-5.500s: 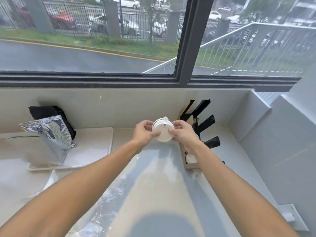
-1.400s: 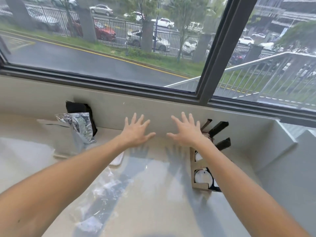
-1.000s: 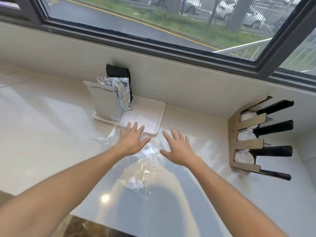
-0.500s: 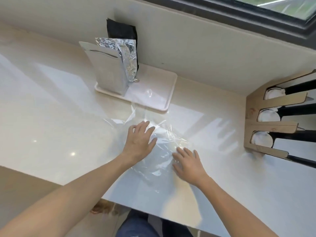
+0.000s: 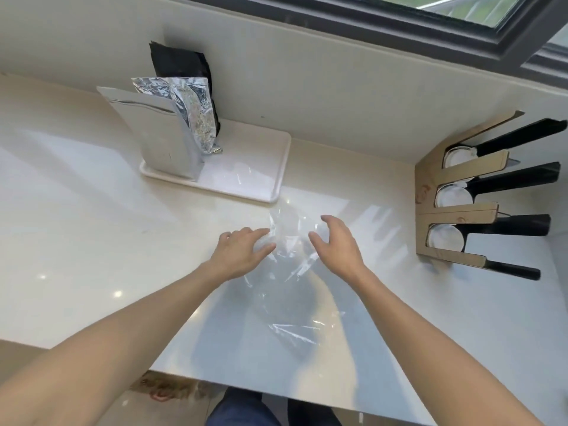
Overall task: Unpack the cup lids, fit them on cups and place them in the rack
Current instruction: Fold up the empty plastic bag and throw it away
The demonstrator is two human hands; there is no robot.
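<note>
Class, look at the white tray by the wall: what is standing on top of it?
On the white tray stand a silver pouch, a crinkled foil bag and a black bag behind them. The black bag's lower part is hidden by the foil bag.

A clear plastic wrapper (image 5: 287, 290) lies crumpled on the pale counter, its far end raised between the person's two hands (whether it holds any lids cannot be told). At the right, against the wall, lies a rack (image 5: 455, 210) of tan board with black arms. Three white lidded cups (image 5: 446, 238) sit in its slots, one behind another, their round tops facing the camera.
</note>
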